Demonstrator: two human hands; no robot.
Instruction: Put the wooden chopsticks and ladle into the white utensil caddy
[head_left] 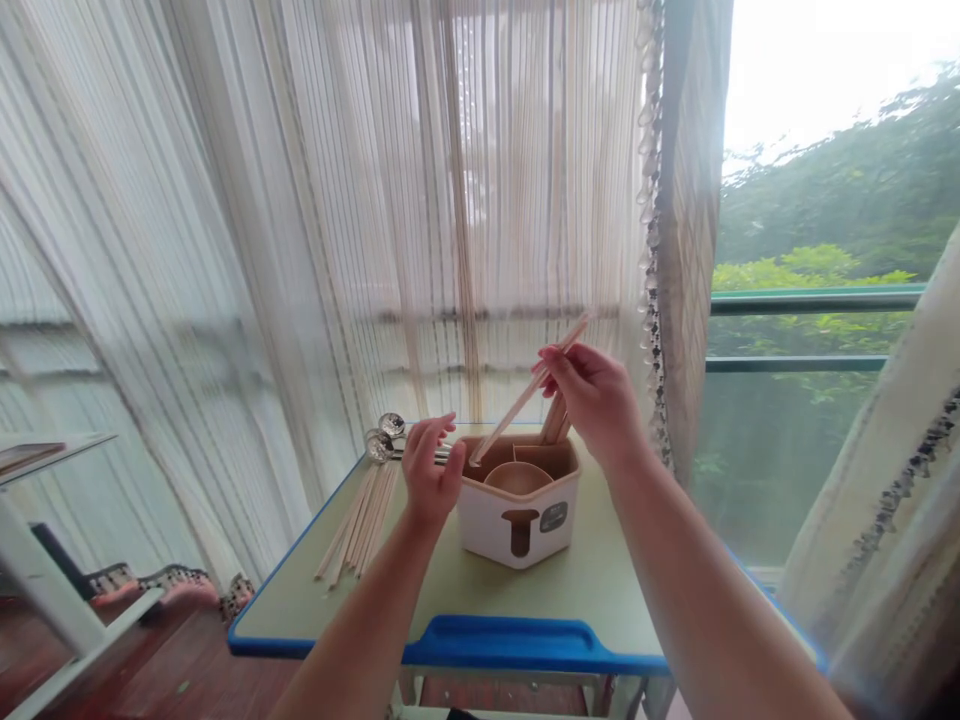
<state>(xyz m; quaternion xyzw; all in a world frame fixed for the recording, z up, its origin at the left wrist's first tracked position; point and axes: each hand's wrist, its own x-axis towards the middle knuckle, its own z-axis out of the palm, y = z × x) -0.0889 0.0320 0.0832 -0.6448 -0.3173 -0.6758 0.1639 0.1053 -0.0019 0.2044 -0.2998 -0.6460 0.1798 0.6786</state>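
My right hand (596,400) pinches a pair of wooden chopsticks (525,395), which slant down and left, their tips at the rim of a white and brown cutlery holder (521,520). More chopsticks stand in the holder's back compartment just under that hand. My left hand (429,468) hovers beside the holder's left edge with its fingers curled and apart and nothing in it. Left of that hand, a bundle of loose chopsticks (360,520) lies on the table, and metal spoons (384,437) lie at the table's far side.
The small green table (450,590) has a blue rim and a blue handle at its near edge. Sheer curtains hang close behind it, a window with a railing is to the right, and a white frame stands at the lower left.
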